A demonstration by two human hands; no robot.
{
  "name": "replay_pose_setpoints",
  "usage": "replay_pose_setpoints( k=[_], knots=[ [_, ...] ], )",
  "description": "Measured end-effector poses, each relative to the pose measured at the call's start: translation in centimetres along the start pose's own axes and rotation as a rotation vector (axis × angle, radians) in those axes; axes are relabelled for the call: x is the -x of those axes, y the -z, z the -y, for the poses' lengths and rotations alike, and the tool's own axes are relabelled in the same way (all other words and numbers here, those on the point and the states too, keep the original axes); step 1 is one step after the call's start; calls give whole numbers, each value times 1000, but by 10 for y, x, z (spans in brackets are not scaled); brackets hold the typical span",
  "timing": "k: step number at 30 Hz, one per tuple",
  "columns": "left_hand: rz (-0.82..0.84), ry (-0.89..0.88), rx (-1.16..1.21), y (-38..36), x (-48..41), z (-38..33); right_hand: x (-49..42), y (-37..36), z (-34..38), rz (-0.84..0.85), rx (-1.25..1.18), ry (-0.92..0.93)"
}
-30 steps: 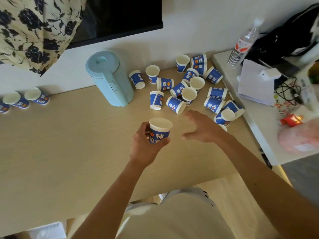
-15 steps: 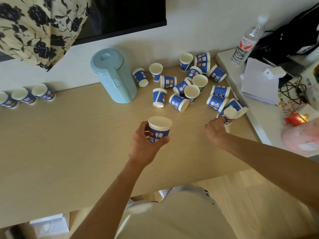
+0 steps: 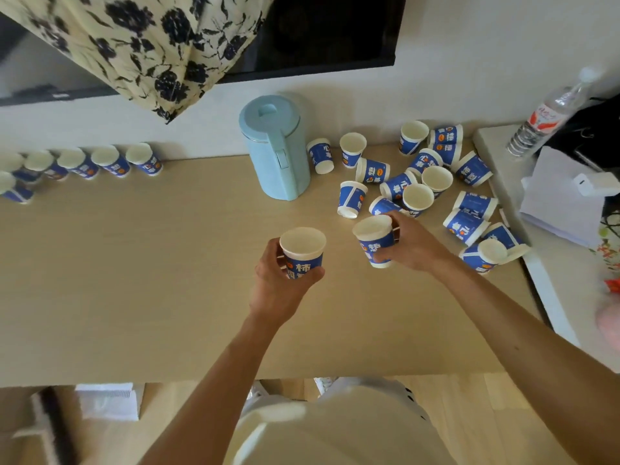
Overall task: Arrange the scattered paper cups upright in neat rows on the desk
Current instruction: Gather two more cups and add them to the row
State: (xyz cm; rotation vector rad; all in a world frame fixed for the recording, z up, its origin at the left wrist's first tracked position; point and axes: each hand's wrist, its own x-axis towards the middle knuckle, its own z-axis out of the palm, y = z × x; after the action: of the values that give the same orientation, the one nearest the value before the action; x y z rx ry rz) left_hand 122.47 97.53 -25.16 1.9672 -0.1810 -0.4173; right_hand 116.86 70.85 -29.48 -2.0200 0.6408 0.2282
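A pale wooden table runs along a white wall, with a dark screen mounted above it and a floral cloth hanging over the screen's left part. At the far left, against the wall, a row of upright cups stands rim up, with one more cup in front of its left end (the start of a second line, by the look of its place). Right of the row stands a light blue kettle. Nearer the person, the left hand holds a blue-and-white paper cup upright above the middle of the table, its fingers wrapped round the lower wall. Just to the right, the right hand grips a second cup, tilted with its rim leaning left, fingers closed around its side. Behind and right of that hand lies the scattered pile of cups, some upright, many on their sides, several touching. Farther right, a white side surface carries a water bottle and papers.
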Motion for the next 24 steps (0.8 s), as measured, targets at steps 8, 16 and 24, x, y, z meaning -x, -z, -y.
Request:
replay_pose_setpoints(
  k=[8,16,24],
  knots=[
    [-245,25,72,81,-6,23,-14,-72,65,27,-393,205],
    [-437,47,149,212,-26,68,-24,-181,166,166,-385,282],
    [-490,123,194,358,-60,132,-59,-336,278,198,-342,285]
  ],
)
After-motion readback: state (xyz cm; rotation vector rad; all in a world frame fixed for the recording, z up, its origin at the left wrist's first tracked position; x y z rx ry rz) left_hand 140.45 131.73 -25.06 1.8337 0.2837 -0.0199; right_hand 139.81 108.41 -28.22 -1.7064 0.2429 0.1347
